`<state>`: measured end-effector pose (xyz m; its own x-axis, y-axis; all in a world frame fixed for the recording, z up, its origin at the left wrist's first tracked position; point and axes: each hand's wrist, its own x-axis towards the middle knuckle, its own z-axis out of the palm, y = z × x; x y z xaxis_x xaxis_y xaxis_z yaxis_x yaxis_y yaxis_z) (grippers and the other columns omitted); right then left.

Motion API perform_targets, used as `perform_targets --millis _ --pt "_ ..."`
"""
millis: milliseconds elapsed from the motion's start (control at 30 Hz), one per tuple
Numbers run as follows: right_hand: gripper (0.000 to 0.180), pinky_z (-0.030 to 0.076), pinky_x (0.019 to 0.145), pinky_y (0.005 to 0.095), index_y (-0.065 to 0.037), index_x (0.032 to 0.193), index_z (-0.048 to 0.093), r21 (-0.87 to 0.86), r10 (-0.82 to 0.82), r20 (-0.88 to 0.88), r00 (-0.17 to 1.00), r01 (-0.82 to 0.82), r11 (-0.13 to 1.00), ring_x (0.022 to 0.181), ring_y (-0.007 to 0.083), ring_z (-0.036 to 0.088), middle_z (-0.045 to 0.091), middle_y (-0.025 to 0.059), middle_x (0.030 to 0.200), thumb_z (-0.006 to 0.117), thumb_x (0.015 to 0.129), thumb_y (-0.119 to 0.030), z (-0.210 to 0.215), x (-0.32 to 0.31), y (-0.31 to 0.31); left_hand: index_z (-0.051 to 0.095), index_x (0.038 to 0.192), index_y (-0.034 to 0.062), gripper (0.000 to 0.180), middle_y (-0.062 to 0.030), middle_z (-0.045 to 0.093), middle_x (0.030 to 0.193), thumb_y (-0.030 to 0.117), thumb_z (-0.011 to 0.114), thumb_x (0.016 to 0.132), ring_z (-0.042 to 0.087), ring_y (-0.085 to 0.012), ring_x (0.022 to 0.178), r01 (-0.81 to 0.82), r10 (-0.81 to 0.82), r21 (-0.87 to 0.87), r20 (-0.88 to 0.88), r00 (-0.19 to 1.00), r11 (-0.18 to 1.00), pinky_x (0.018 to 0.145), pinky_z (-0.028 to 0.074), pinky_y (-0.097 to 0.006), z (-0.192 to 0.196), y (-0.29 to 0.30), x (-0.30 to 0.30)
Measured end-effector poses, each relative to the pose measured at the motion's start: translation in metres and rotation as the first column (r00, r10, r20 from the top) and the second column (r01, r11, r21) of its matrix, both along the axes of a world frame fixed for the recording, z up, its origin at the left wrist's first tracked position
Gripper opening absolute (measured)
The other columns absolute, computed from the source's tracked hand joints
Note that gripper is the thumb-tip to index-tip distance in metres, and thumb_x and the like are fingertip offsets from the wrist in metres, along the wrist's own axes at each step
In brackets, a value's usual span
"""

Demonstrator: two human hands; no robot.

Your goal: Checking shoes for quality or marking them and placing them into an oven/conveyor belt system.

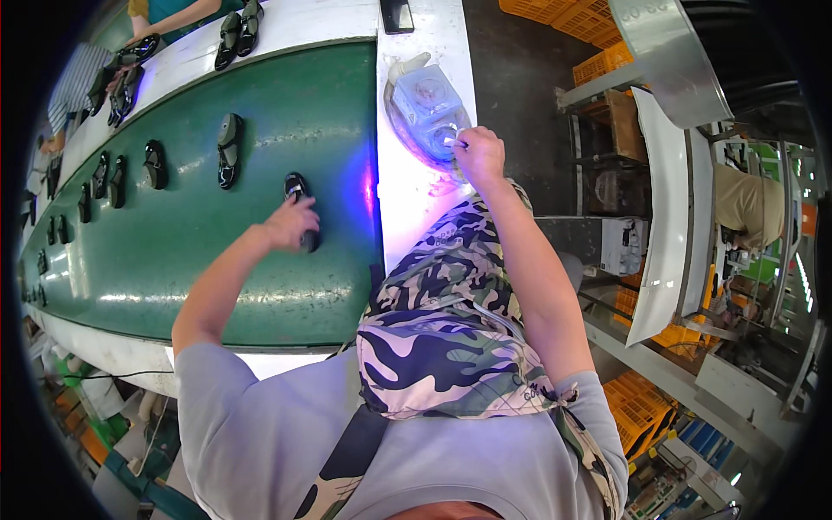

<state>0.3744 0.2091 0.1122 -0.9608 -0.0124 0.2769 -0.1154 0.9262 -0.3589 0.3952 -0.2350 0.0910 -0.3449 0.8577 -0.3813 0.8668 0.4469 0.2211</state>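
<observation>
My left hand [290, 224] rests on a black shoe [300, 201] lying on the green conveyor belt [208, 260], fingers wrapped over it. My right hand [479, 154] reaches to a clear bluish box-shaped device [425, 97] on the white side ledge [407, 208] and pinches something small and pale at its lower edge. Purple light glows on the ledge just beside the belt. My camouflage apron covers my lap between both arms.
Several more black shoes [229, 149] lie along the belt to the left and far end. Another person's hands [143, 43] handle shoes at the top left. Orange crates [598, 35], metal racks and a white machine [667, 217] stand on the right.
</observation>
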Motion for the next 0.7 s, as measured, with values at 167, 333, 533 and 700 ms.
perform_targets --millis 167,333,533,700 --pt "0.007 0.048 0.073 0.0435 -0.012 0.074 0.069 0.109 0.029 0.032 0.999 -0.033 0.993 0.084 0.0275 0.064 0.064 0.0064 0.080 0.074 0.073 -0.018 -0.005 -0.008 -0.015 0.064 0.123 0.0042 0.063 -0.0142 0.056 0.138 0.026 0.085 0.067 0.046 -0.0338 0.135 -0.688 0.632 0.184 0.287 0.720 0.702 0.113 0.036 -0.047 -0.029 -0.001 0.057" --pt "0.005 0.047 0.077 0.0429 -0.013 0.077 0.069 0.222 0.056 0.083 0.995 -0.073 0.972 0.087 0.0271 0.063 0.065 0.0047 0.083 0.073 0.074 -0.016 -0.011 -0.010 -0.012 0.042 0.144 0.0033 0.089 -0.0185 0.043 0.150 0.029 0.085 0.071 0.043 -0.0346 0.137 -0.857 0.871 0.155 -0.093 0.483 0.492 0.111 0.040 -0.044 -0.036 0.026 0.072" --pt "0.007 0.046 0.079 0.0422 -0.014 0.079 0.070 0.147 0.150 -0.019 0.988 -0.146 0.978 0.090 0.0264 0.062 0.065 0.0044 0.084 0.073 0.073 -0.016 0.009 -0.008 -0.007 0.044 0.141 -0.0034 0.094 -0.0218 0.066 0.121 0.037 0.088 0.068 0.066 -0.0362 0.110 -0.929 0.967 -0.275 0.008 0.255 0.247 0.092 0.055 -0.043 -0.010 0.020 0.045" --pt "0.010 0.050 0.074 0.0461 -0.013 0.079 0.072 0.158 0.057 0.210 0.976 -0.091 0.983 0.083 0.0297 0.067 0.069 0.0088 0.081 0.072 0.070 -0.018 0.013 -0.008 -0.008 0.069 0.101 -0.0049 0.054 -0.0177 0.074 0.091 0.037 0.085 0.070 0.073 -0.0303 0.085 -0.881 0.978 -0.456 0.206 0.031 0.124 0.081 0.059 -0.046 -0.014 0.002 0.034"
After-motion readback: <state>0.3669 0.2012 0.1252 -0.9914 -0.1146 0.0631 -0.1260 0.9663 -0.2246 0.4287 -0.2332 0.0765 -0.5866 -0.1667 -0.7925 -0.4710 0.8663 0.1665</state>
